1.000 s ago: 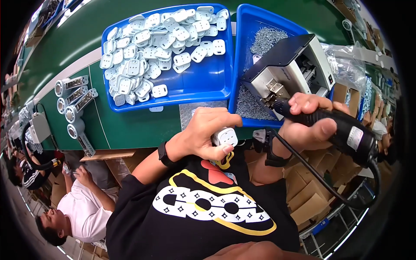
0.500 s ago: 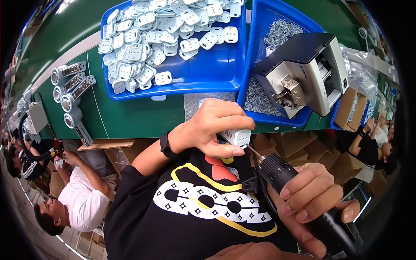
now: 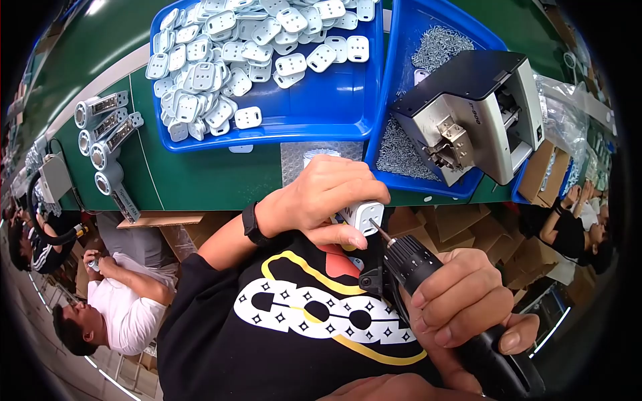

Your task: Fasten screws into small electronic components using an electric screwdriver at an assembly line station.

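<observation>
My left hand (image 3: pixel 331 197) is closed around a white handheld fan (image 3: pixel 369 215), mostly hidden by my fingers. Its rounded end plate with small holes points toward the right. My right hand (image 3: pixel 461 301) grips a black electric screwdriver (image 3: pixel 413 260) from below right. The thin metal bit meets the end plate near one of its holes; whether a screw sits at the tip cannot be made out. Behind my left hand lies bubble wrap (image 3: pixel 292 162) at the table's near edge.
A blue tray (image 3: pixel 314 127) holds many white plates with holes. Right of it, a screw feeder (image 3: pixel 468 113) stands in a blue bin (image 3: pixel 400 27) of loose screws. Several opened fan bodies (image 3: pixel 107 150) lie at left. Co-workers sit at both sides, one in a white shirt (image 3: pixel 134 307).
Both hands have shifted slightly left. The screwdriver has moved up and left along with the fan, whose end plate now shows more fully, with the bit against it.
</observation>
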The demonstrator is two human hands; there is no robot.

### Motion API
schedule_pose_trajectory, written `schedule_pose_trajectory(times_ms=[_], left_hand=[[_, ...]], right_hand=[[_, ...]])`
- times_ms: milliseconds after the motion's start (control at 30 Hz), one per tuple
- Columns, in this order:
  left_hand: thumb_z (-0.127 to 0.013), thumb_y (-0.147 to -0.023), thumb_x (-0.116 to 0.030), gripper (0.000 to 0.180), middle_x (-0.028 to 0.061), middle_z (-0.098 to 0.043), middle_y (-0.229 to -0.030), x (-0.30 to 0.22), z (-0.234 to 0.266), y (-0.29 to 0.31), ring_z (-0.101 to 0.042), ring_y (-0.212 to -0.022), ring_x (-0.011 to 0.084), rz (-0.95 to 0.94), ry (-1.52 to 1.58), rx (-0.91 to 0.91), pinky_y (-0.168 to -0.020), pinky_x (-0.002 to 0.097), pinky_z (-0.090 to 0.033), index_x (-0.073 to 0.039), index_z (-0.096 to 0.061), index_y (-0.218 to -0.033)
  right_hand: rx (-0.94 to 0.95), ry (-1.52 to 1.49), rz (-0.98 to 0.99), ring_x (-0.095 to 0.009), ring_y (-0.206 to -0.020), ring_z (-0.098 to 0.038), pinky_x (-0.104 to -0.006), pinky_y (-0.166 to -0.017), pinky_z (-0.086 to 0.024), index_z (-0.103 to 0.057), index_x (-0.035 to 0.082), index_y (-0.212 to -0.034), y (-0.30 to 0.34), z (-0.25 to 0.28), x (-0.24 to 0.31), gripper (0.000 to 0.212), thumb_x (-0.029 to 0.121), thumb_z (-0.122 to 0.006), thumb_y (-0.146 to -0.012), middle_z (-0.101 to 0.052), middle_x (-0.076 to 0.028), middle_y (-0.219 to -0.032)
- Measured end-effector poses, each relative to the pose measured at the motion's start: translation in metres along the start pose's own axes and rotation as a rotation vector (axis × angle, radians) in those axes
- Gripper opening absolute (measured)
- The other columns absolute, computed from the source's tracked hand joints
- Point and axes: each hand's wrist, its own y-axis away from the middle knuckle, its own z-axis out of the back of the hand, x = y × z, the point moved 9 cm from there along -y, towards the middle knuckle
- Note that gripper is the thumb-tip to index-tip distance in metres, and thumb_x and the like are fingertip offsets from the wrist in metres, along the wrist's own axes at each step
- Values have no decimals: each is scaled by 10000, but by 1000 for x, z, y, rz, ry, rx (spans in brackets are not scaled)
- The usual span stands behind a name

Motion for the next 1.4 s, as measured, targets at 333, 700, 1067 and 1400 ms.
schedule_pose_trajectory(times_ms=[333,700,1067,1400], left_hand=[[-705,-861,-507,556,106,-640,-849,-2,-3,-2,-640,-679,285,-21,-61,-1,-554,364,-492,4,-628,-1066],[-707,-861,-509,560,110,-640,-855,-1,2,3,-643,-686,288,-18,-88,-21,-564,361,-505,6,-628,-1064],[-632,-913,-575,620,118,-668,-856,-3,-2,-2,-653,-654,277,-28,-83,17,-545,351,-500,28,-620,-1058],[-625,-924,-544,593,103,-645,-845,-10,-2,-1,-632,-654,259,-35,-108,33,-551,360,-488,25,-627,-1090]], right_hand=[[-674,546,264,-205,-532,-533,-358,-552,-469,-395,97,-1317,-11,94,-46,700,662,-549,-934,-560,-78,-743],[-125,-59,204,-206,-594,-555,-363,-548,-516,-396,164,-1335,10,22,16,579,493,-654,-936,-544,-61,-813],[-30,-78,188,-175,-580,-548,-327,-528,-502,-451,167,-1309,-14,9,-13,531,499,-639,-940,-541,-44,-785],[-132,-141,414,-100,-550,-547,-236,-518,-485,-454,61,-1235,-13,6,-13,653,565,-694,-897,-544,-9,-743]])
